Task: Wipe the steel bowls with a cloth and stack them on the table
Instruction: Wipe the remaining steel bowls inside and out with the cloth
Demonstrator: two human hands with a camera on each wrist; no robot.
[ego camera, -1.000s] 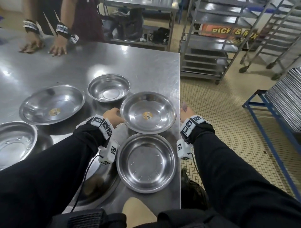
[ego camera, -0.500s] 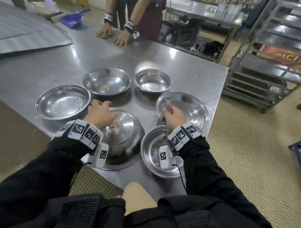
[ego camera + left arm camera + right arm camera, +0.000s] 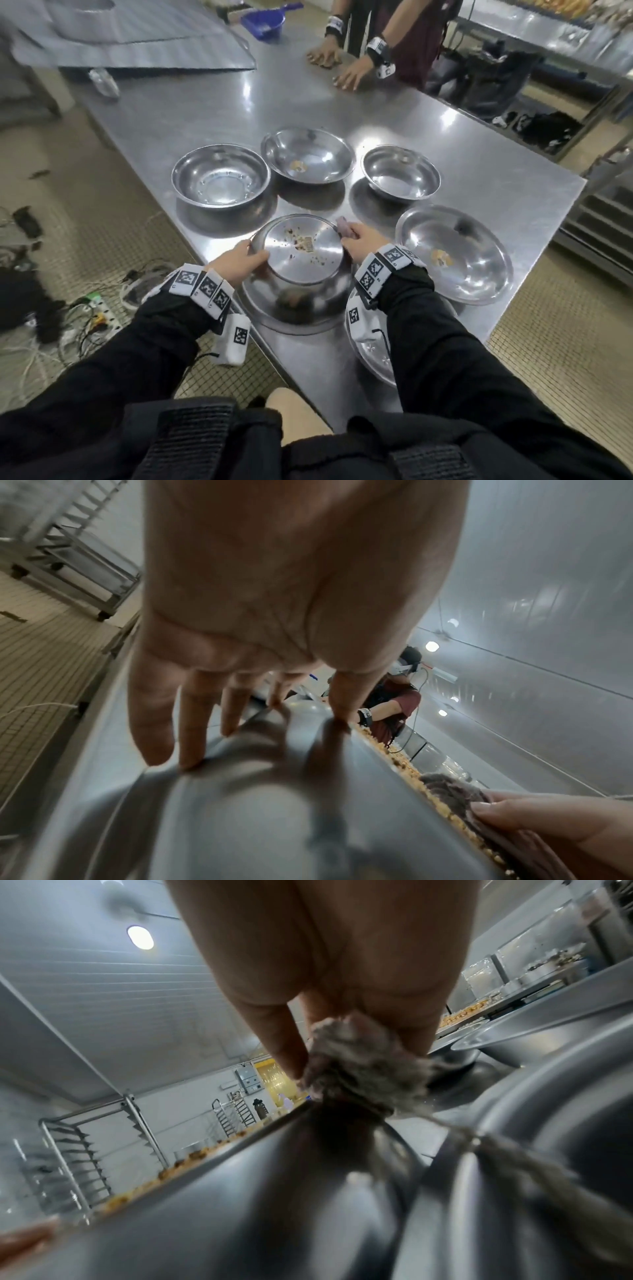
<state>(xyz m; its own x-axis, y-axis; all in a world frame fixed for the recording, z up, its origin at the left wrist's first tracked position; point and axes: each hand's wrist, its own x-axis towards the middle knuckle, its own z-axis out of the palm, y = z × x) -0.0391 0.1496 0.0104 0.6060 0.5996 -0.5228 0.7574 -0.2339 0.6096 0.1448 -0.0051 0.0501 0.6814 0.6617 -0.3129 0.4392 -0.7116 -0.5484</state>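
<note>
An upturned steel bowl [image 3: 301, 260] with crumbs and a sticker on its base stands near the table's [image 3: 205, 113] front edge. My left hand [image 3: 239, 258] rests on its left wall, fingers [image 3: 195, 723] straight and touching the metal [image 3: 274, 818]. My right hand [image 3: 359, 240] grips a grey cloth [image 3: 344, 226] at the right edge of the base; the cloth [image 3: 363, 1064] is bunched between thumb and fingers and touches the bowl [image 3: 274, 1204]. Upright bowls lie around: a deep one [image 3: 221, 180], two behind [image 3: 308, 159] [image 3: 400, 176], a shallow one [image 3: 455, 253], one under my right wrist [image 3: 373, 359].
Another person's hands [image 3: 346, 78] lie on the table's far edge. A blue scoop [image 3: 263, 22], ribbed metal trays [image 3: 137, 34] and a plastic bottle [image 3: 102, 82] are at the back left. Cables and a power strip [image 3: 96, 315] litter the floor on the left.
My view has swung left. My left hand went onto the upturned bowl. My right hand brought the cloth from beyond the table's right edge to that bowl's base.
</note>
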